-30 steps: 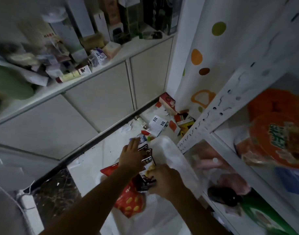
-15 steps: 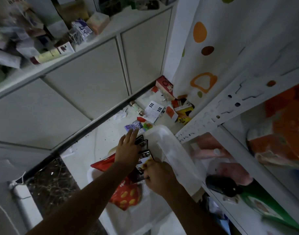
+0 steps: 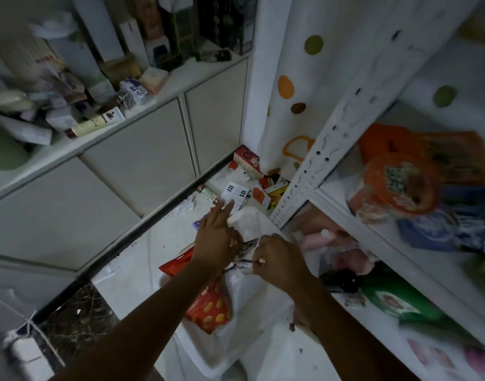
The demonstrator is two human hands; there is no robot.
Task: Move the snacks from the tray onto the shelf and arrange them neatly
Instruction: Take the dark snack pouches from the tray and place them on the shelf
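We see the dark packets (image 3: 242,264) of snacks in the tray (image 3: 200,356), right between our two hands. Our right hand (image 3: 280,261) is curled and pinches the edge of one packet at its fingertips. Our left hand (image 3: 215,237) lies over the far end of the bunch with its fingers out straight and gripping nothing. Just beneath our left forearm a red bag (image 3: 208,306) with yellow shapes lies in the same white tray, which sits on the pale floor (image 3: 142,259). To the right stands the white shelf (image 3: 304,185), close beside the tray. It holds a blurred orange bag (image 3: 401,185) on the upper level and a green bag (image 3: 398,301) on the level below. Behind it hangs a spotted curtain (image 3: 318,78), and on the far left a cluttered worktop (image 3: 159,100) carries boxes above the cupboard doors.
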